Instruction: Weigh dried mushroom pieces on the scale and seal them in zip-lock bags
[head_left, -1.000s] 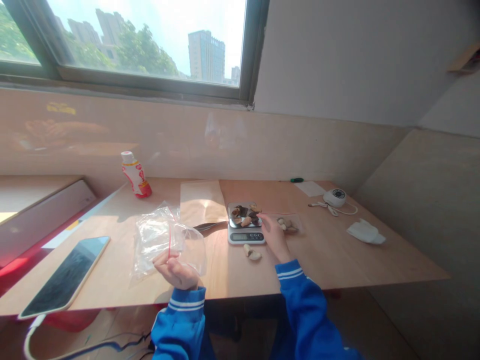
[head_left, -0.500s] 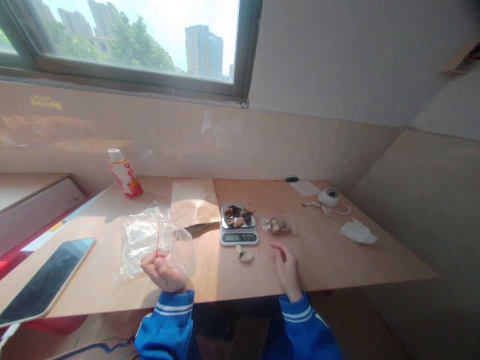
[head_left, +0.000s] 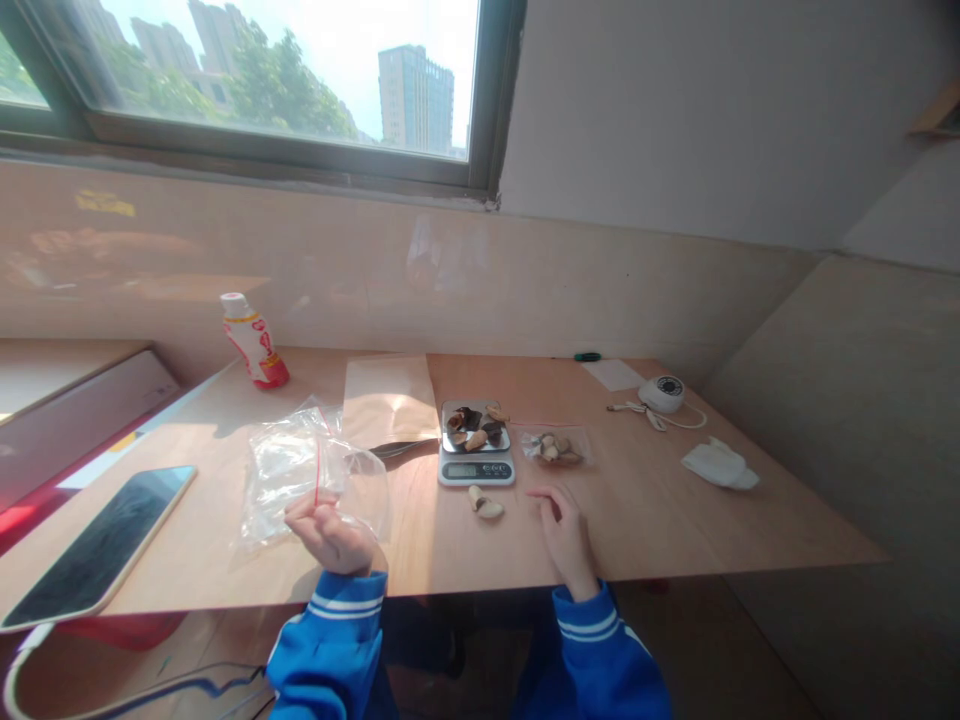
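Observation:
My left hand is closed on the edge of a clear zip bag with a red seal strip, beside other clear plastic bags. My right hand rests at the table's front, holding nothing, with a gap between thumb and fingers. Left of its fingertips lie pale dried pieces, perhaps mushroom. Just behind them stands a small digital scale, its metal plate bearing several dark and tan dried pieces. To the scale's right lies a small clear bag of pale pieces.
A brown paper bag lies left of the scale. Farther left are a red-and-white bottle and a phone. To the right lie a white round device with a cable, a crumpled tissue and white paper.
The view has shifted slightly. My right hand has moved a little left, closer to the loose pale pieces. My left hand keeps its grip on the zip bag.

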